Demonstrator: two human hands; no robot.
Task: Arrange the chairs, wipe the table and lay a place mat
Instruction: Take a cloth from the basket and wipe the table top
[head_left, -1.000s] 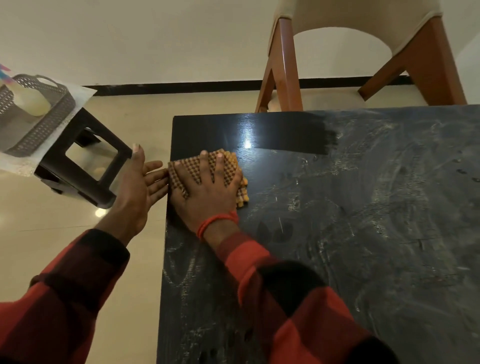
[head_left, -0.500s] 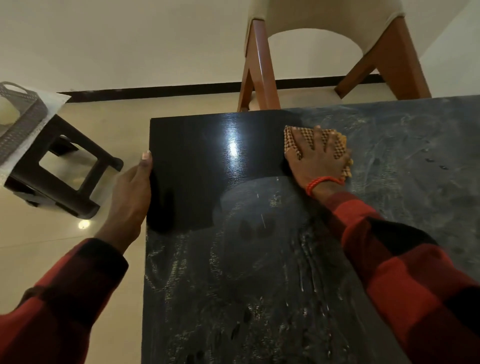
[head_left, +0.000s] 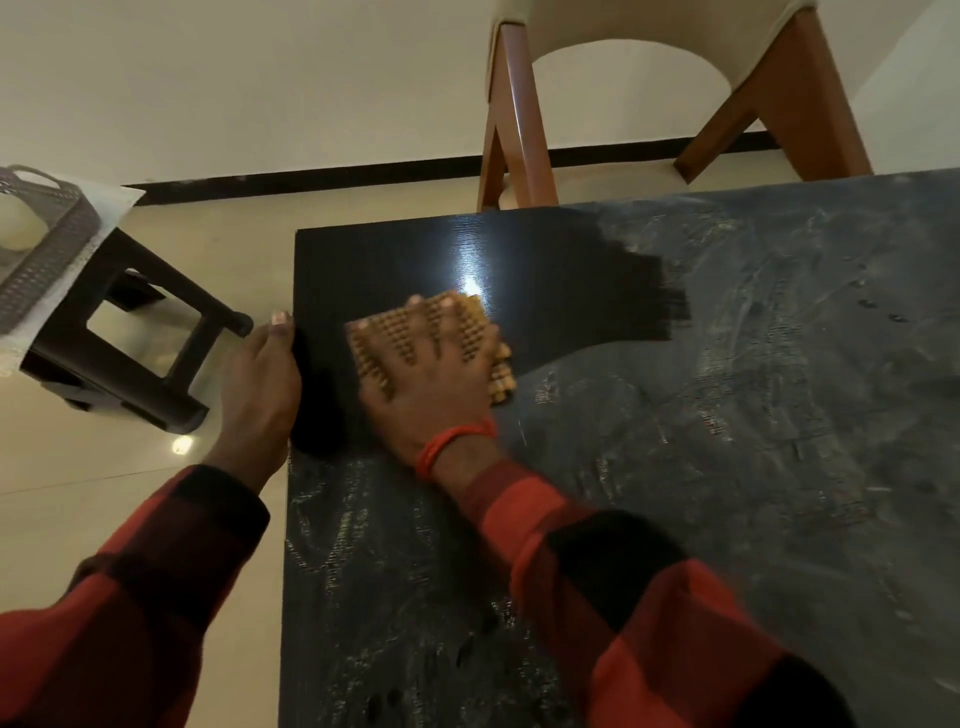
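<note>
1. The right hand (head_left: 431, 384) is back at the far-left part of the desk (head_left: 727, 467). Half a second ago it was further right, below the chair; a second ago it was close to where it is now. So one full stroke out and back is just finished.
2. The right hand lies flat with fingers spread, pressing down on the orange waffle cloth (head_left: 467, 332); it pins the cloth rather than gripping it.
3. The cleaned patch is larger: a glossy black band now runs from the far-left corner towards the right and ends in a ragged streak, where a second ago it stopped shorter.
4. The left hand (head_left: 262, 384) rests against the left edge of the desk with the thumb on the rim, fingers together and holding nothing; a second ago it hovered just off the edge.
5. The near and right parts of the desk are dull and smeared, so I judge the wiping is early and many strokes remain.
6. The chair (head_left: 649, 88) stands at the far side. No place mat is on the desk; that step is not yet begun.
7. A dark stool (head_left: 150, 332) stands on the floor at left.
</note>
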